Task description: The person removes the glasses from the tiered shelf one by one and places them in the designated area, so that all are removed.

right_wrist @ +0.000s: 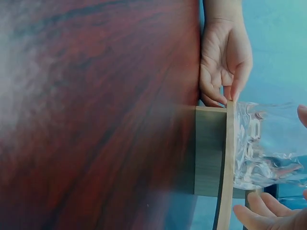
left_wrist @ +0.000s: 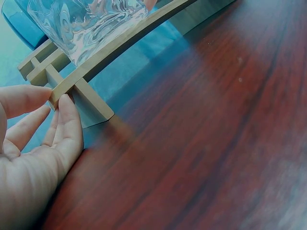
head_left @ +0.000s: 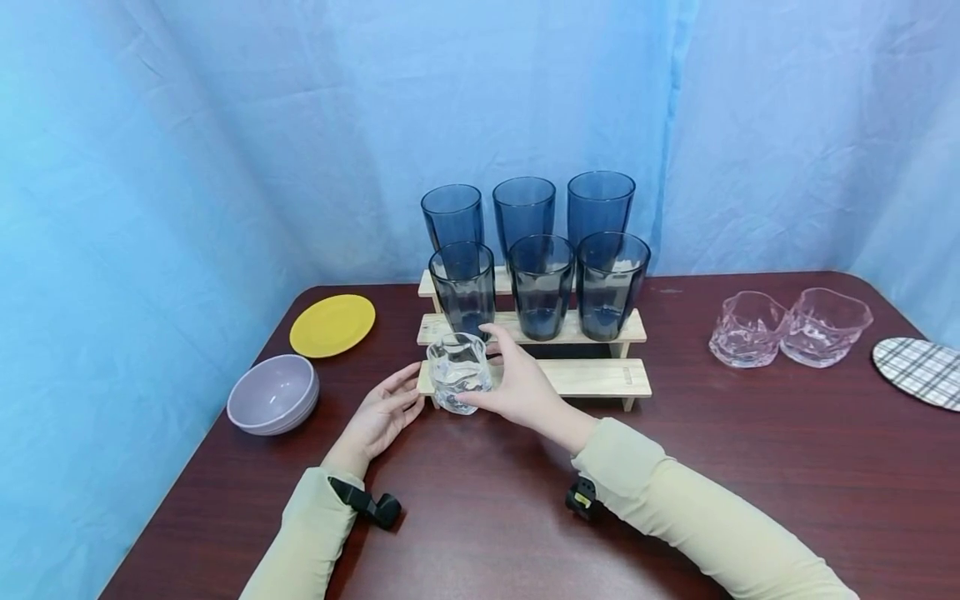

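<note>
- One clear glass (head_left: 459, 372) is at the left end of the wooden rack (head_left: 588, 379), lowest shelf; its base appears to reach past the front edge (full seating: can't tell).
- Your left hand (head_left: 379, 419) pinches that shelf's end between thumb and fingers.
- Your right hand (head_left: 523, 387) curves thumb and fingers about the clear glass; firm or slack, you cannot tell.
- Risk, judged: letting go while the base overhangs could tip the glass forward; a tug from your left could jar the rack.
- Six blue tumblers (head_left: 540, 287), three each on middle and top shelves: no contents visible.
- Lilac bowl (head_left: 272, 421), two faceted glasses (head_left: 745, 343): nothing seen inside.
</note>
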Motion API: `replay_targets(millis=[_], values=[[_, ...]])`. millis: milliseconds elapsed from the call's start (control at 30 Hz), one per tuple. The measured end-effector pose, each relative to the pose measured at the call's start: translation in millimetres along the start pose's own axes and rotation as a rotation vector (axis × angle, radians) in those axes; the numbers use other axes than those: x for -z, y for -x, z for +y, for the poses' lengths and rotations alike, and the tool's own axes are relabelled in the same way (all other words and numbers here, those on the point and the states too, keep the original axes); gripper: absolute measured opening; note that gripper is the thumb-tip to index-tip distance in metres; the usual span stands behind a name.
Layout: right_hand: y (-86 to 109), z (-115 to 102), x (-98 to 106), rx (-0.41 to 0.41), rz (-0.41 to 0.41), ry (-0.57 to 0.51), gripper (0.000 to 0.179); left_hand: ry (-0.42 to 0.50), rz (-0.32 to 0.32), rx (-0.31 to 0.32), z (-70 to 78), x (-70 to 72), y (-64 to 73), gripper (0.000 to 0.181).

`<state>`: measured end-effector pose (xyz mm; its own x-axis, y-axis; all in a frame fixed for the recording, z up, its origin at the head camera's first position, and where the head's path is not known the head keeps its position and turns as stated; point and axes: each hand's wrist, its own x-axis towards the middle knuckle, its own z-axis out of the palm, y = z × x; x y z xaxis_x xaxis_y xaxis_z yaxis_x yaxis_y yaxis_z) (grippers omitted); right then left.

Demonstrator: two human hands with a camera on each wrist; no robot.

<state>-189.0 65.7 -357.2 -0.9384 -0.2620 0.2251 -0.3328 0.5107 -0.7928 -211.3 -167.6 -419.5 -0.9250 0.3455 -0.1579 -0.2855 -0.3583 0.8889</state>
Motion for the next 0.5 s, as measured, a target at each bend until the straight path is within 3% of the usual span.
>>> replay_targets(millis=[500], values=[[-4.4, 1, -13, -0.003, 0.018, -0.030, 0.091, -0.006, 0.003, 0.000, 0.6, -0.5, 0.8, 0.060]])
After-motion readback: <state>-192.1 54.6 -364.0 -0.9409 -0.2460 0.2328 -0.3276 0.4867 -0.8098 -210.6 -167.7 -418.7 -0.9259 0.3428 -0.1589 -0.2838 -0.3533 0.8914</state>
